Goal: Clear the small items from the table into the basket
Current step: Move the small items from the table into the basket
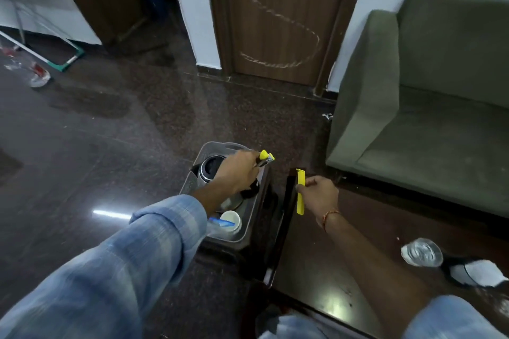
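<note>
A grey plastic basket [252,224] stands on a dark stool left of the dark table [316,270]. In it are a steel kettle [210,170], a white cup [231,221] and a blue-and-white item. My left hand [238,173] hovers over the basket, shut on a small yellow-tipped tool [265,157]. At the table's far left edge, my right hand [321,197] pinches a flat yellow strip [300,192], held upright. A crumpled clear plastic cup [421,252] and a black-and-white item [476,272] lie on the table at the right.
A green sofa [429,107] stands behind the table on the right. A brown door [281,16] is straight ahead. Dark polished floor spreads to the left, with a drying rack [41,44] and scattered bits at the far left.
</note>
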`<state>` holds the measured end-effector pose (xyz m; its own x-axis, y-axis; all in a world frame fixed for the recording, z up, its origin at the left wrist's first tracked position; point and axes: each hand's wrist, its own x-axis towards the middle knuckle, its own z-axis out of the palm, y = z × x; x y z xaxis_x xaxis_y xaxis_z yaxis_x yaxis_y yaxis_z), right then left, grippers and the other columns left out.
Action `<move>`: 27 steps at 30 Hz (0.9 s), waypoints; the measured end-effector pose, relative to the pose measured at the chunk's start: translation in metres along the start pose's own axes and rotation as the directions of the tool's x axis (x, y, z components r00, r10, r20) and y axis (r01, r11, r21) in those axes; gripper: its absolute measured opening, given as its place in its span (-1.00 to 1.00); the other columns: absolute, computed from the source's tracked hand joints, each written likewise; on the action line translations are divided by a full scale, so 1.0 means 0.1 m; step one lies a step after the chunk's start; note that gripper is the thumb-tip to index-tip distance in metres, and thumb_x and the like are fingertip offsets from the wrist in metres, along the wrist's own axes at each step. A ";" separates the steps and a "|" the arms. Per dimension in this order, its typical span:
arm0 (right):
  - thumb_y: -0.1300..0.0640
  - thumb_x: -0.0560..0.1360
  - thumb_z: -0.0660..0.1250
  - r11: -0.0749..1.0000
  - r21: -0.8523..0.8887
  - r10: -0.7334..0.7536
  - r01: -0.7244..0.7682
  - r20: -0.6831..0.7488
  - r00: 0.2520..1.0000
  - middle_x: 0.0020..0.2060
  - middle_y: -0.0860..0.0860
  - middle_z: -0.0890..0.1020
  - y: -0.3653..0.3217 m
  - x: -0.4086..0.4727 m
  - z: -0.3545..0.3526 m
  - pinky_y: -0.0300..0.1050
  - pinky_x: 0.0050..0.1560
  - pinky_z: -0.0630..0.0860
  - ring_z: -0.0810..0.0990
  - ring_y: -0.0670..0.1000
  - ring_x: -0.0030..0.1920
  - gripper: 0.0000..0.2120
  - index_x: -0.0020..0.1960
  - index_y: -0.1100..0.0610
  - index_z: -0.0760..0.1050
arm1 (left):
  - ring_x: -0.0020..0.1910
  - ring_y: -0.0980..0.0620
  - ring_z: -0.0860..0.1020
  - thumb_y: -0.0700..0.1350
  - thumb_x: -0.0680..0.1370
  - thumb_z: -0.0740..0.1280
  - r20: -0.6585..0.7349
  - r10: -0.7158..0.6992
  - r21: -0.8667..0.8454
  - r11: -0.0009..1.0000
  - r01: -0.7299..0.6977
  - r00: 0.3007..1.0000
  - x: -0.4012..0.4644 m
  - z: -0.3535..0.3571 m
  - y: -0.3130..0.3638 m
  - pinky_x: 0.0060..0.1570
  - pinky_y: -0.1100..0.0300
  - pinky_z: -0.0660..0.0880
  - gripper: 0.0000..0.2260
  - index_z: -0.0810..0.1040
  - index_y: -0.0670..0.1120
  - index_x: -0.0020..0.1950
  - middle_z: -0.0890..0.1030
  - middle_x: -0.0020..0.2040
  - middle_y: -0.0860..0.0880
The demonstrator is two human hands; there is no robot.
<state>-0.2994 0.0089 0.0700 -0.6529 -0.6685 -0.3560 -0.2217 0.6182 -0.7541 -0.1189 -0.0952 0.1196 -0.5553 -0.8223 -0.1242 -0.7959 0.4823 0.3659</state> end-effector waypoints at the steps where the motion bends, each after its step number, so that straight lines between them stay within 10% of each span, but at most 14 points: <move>1: 0.06 0.32 0.51 0.999 -0.016 -0.041 0.041 0.021 0.999 -0.42 -0.19 0.58 -0.07 0.06 0.03 -0.23 -0.13 0.46 0.58 -0.12 -0.28 -0.80 -0.39 -0.02 0.51 | -0.04 -0.21 0.60 -0.09 0.57 0.28 -0.020 -0.012 0.009 1.000 0.012 1.000 0.03 -0.05 -0.05 -0.11 -0.07 0.56 -0.85 0.53 -0.10 0.09 0.63 -0.01 -0.12; 14: 0.12 0.46 0.40 0.905 -0.125 -0.363 0.406 0.265 0.893 -0.16 -0.02 0.72 -0.84 0.59 0.65 -0.30 -0.12 0.42 0.62 -0.09 -0.16 -0.88 -0.04 0.07 0.68 | 0.00 -0.21 0.60 0.01 0.54 0.33 -0.054 -0.218 0.066 0.973 0.221 0.975 0.51 -0.40 -0.88 -0.15 0.02 0.48 -0.84 0.56 -0.03 0.06 0.63 0.01 -0.09; 27: 0.24 0.49 0.30 0.773 -0.418 -0.265 0.478 0.471 0.841 -0.02 0.16 0.64 -1.03 1.39 1.88 0.02 0.00 0.56 0.61 0.19 -0.02 -0.75 0.09 0.08 0.66 | -0.03 -0.31 0.60 -0.13 0.44 0.35 0.204 -0.322 -0.058 0.939 0.340 0.924 1.38 0.29 -2.02 -0.10 0.02 0.50 -0.88 0.58 -0.11 -0.05 0.65 -0.08 -0.20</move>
<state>-0.2314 -0.2256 -0.0061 -0.1493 -0.9212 -0.3593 -0.7858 0.3311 -0.5224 -0.0414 -0.2975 0.0019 -0.3063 -0.8538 -0.4209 -0.9219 0.1560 0.3545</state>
